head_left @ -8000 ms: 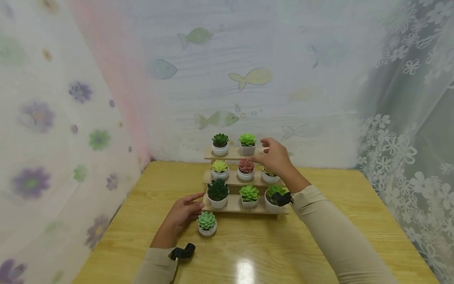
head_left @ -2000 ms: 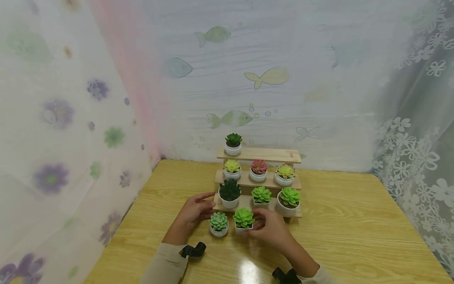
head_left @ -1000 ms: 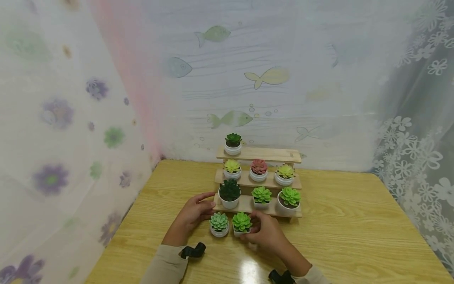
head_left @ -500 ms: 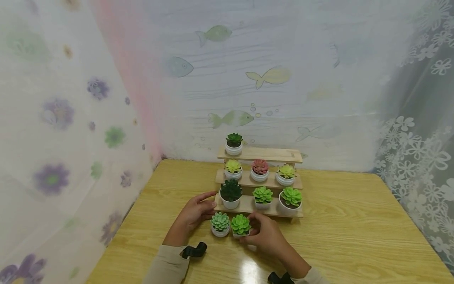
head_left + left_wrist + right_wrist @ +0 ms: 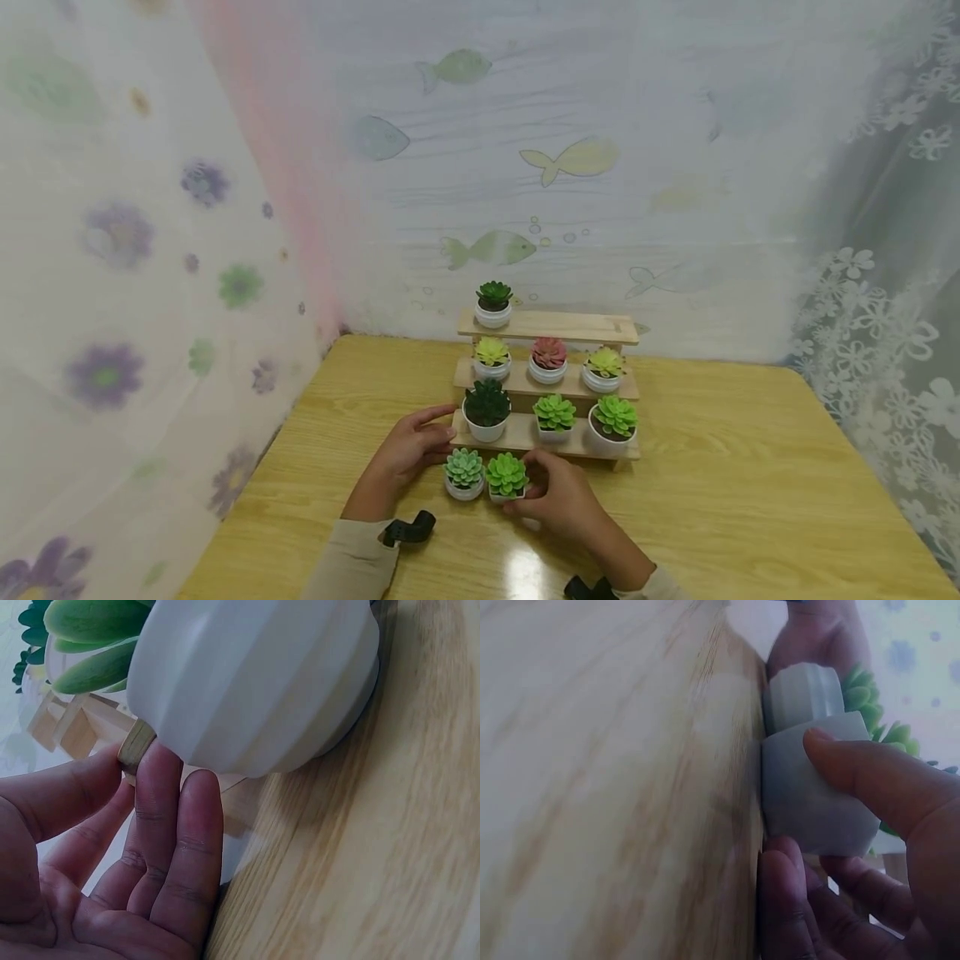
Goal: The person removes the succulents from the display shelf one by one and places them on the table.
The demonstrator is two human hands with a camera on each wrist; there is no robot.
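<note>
I view the table [image 5: 750, 467]; the three-tier stand [image 5: 566, 323] sits toward its far edge. My left grip [image 5: 407, 447] pinches the stand's lower-left end. My right grip [image 5: 561, 497] is clamped on a square-potted succulent [image 5: 507, 475], located on the stand's near-edge side, just beside a pale-green succulent [image 5: 464, 471].

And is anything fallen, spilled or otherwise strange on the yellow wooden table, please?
Nothing looks fallen or spilled. Only the pale wooden three-tier stand looks unevenly filled: its top shelf holds one dark-green succulent in a round white pot, at left; each lower shelf holds three.
</note>
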